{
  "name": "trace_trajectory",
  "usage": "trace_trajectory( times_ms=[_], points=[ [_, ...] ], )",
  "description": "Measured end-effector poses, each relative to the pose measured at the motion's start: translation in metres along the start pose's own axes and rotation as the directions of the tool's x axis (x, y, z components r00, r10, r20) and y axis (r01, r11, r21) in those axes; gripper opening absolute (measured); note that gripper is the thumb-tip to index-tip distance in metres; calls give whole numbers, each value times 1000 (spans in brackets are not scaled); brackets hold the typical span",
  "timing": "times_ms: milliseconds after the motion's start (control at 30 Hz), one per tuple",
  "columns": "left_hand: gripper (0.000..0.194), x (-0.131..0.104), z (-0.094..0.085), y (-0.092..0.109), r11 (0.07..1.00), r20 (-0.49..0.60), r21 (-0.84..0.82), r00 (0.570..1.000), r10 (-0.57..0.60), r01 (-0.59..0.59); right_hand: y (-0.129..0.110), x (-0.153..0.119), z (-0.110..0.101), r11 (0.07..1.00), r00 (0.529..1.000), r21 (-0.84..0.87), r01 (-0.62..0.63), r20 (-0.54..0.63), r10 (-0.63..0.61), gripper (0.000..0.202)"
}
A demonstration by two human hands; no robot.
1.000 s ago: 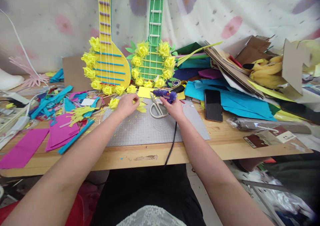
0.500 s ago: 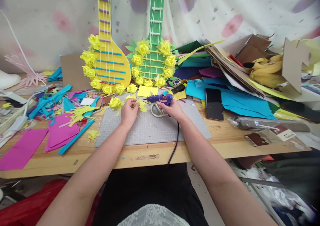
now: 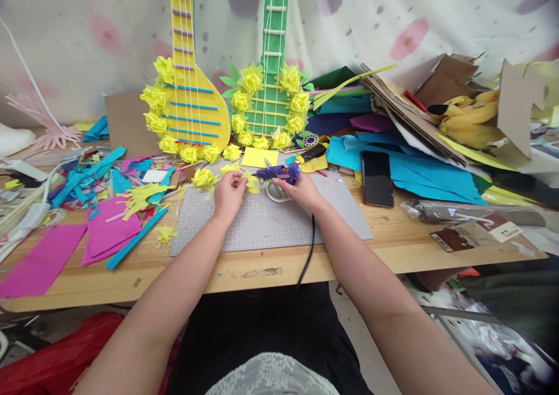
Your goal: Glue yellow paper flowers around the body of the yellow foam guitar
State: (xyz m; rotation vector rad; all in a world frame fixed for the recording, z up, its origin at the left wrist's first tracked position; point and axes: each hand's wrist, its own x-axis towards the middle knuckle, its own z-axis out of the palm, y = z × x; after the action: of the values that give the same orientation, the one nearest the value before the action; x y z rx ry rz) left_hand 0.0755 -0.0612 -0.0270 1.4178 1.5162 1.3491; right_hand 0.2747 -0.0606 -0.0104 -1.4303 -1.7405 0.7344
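Note:
In my right hand (image 3: 302, 191) is a purple hot glue gun (image 3: 279, 173), its nozzle pointing left toward a yellow paper petal piece (image 3: 252, 183). My left hand (image 3: 229, 194) pinches that piece at its left edge. Nozzle and paper are very close; whether they touch I cannot tell. Under the glue gun lies a pair of scissors (image 3: 274, 194) with pale handles, partly hidden by my right hand. A yellow paper flower (image 3: 203, 179) rests left of my left hand. Both hands are over the grey cutting mat (image 3: 271, 232).
Behind the mat stand a yellow guitar shape (image 3: 201, 106) and a green one (image 3: 268, 106), ringed with yellow paper flowers. Paper scraps (image 3: 109, 179) cover the left side. A phone (image 3: 377, 179) and blue paper (image 3: 437, 179) lie right. The glue gun's black cord (image 3: 309, 255) hangs over the table edge.
The view has shifted slightly. The glue gun stays at the yellow paper, and both hands keep their holds with only small movement.

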Motion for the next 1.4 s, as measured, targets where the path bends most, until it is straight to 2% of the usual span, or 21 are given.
trace_trajectory(
  times_ms=[433,767,1000,1400],
  points=[
    [10,-3,0,4,1000,2,8,1000,-21,21,-5,-1,0,1000,1000,-21,-17,-7,17,35],
    [11,-1,0,-4,995,43,82,997,61,-65,-8,-1,-1,1000,1000,-25,-16,-22,16,41],
    [8,-4,1,4,999,16,-19,1000,-26,26,-7,-2,-2,999,1000,32,15,-24,-14,40],
    [9,-3,2,1,999,14,-50,1000,-14,14,-9,-3,-1,1000,1000,-15,19,9,-19,33]
  ],
)
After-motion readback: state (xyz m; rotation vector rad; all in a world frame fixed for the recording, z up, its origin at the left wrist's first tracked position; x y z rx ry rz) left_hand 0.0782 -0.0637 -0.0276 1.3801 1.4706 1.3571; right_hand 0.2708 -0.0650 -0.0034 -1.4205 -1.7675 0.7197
